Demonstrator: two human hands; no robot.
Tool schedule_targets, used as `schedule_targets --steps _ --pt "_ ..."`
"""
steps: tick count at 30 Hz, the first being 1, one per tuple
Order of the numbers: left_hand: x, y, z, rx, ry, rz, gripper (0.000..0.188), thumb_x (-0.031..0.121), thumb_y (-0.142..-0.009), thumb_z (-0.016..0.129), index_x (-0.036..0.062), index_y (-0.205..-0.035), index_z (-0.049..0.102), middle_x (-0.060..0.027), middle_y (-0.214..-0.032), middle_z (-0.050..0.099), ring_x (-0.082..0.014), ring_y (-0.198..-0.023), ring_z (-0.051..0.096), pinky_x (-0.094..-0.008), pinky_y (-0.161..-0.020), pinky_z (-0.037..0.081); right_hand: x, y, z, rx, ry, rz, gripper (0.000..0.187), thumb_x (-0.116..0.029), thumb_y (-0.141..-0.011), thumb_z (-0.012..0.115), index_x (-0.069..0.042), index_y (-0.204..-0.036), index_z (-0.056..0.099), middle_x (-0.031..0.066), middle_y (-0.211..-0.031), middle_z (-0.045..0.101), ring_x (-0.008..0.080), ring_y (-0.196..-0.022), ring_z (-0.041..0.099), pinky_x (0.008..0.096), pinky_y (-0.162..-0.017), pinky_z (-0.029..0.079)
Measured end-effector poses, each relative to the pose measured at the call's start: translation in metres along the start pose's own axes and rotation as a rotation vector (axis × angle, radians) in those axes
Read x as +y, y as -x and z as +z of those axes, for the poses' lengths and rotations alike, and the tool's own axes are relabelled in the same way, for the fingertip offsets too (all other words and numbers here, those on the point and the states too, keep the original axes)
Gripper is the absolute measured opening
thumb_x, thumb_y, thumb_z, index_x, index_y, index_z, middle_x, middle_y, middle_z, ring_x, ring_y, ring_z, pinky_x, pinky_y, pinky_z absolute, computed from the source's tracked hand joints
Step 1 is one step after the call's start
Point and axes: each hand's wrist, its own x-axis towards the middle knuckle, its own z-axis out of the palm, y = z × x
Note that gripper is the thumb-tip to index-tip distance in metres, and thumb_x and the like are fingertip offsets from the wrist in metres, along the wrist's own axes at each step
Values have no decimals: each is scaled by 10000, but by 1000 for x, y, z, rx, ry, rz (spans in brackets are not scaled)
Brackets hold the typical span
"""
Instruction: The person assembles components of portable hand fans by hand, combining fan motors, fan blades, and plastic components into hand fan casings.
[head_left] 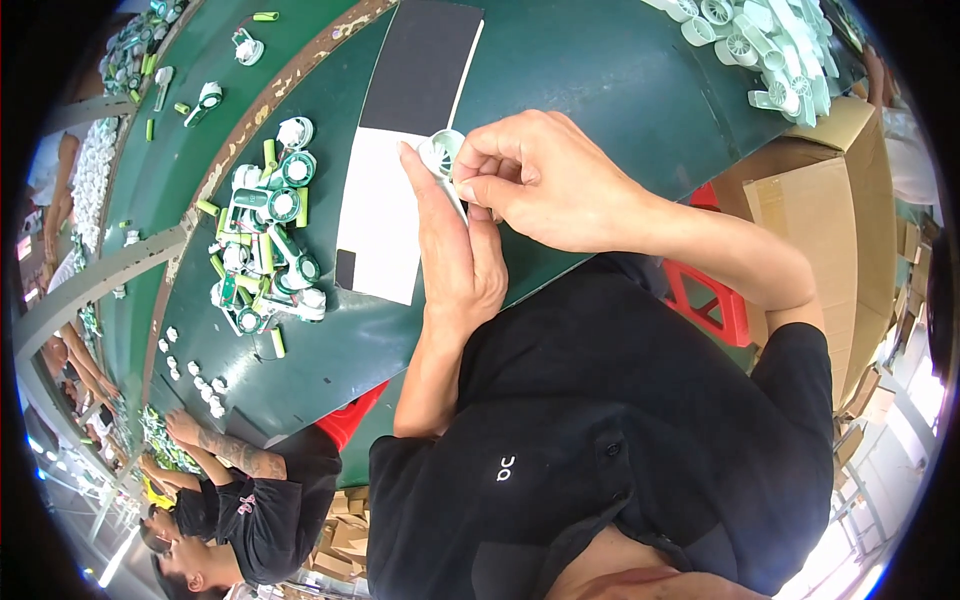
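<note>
My left hand (458,255) is closed around a pale mint plastic fan housing half (441,153). Its round, spoked end rises past my fingers, and the narrow handle part lies mostly hidden in the palm. Directly over that handle, my right hand (548,185) has its thumb and fingertips pinched together, touching or nearly touching the housing. Whatever sits in the pinch is covered by the fingers. Beneath both hands lies a long board (378,215), part white and part black, on the green table (570,60).
A pile of partly assembled small fans (265,235) with green batteries lies at left, near small white parts (200,380). Mint housing pieces (765,50) heap at the far right. An open cardboard box (825,220) and red stool (705,300) stand at right. Co-workers (260,500) sit at left.
</note>
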Motion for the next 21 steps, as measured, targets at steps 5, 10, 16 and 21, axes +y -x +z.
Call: schedule_targets --steps 5,10,16,21 --pt "-4 1 2 22 -72 51 736 86 -1056 431 -189 -1567 -21 -412 -1501 402 -487 -1385 483 -466 -1176 353 10 0 12 51 27 -25 124 -38 -895 629 48 -932 710 151 -803 731 239 -750 703 379 -704 546" --pt "4 -1 -2 55 202 -59 746 36 -1033 448 -143 -1595 -9 -329 -1363 556 -412 -1254 598 -433 -1117 405 4 1 10 77 -7 -93 96 -34 -925 660 48 -953 701 124 -786 717 168 -717 677 323 -679 541" --pt "8 1 3 73 -40 85 736 43 -1049 444 -58 -1638 14 -250 -1413 548 -311 -1279 564 -381 -1117 390 -11 6 -20 -64 167 -112 113 -14 -803 653 81 -856 683 213 -814 733 363 -760 736 420 -681 571" --pt "9 -5 4 39 -63 146 750 50 -1045 456 -77 -1631 5 -275 -1507 464 -359 -1387 488 -403 -1175 329 -13 3 -20 -74 539 -288 57 27 -758 635 77 -784 644 234 -750 683 418 -741 694 476 -627 538"
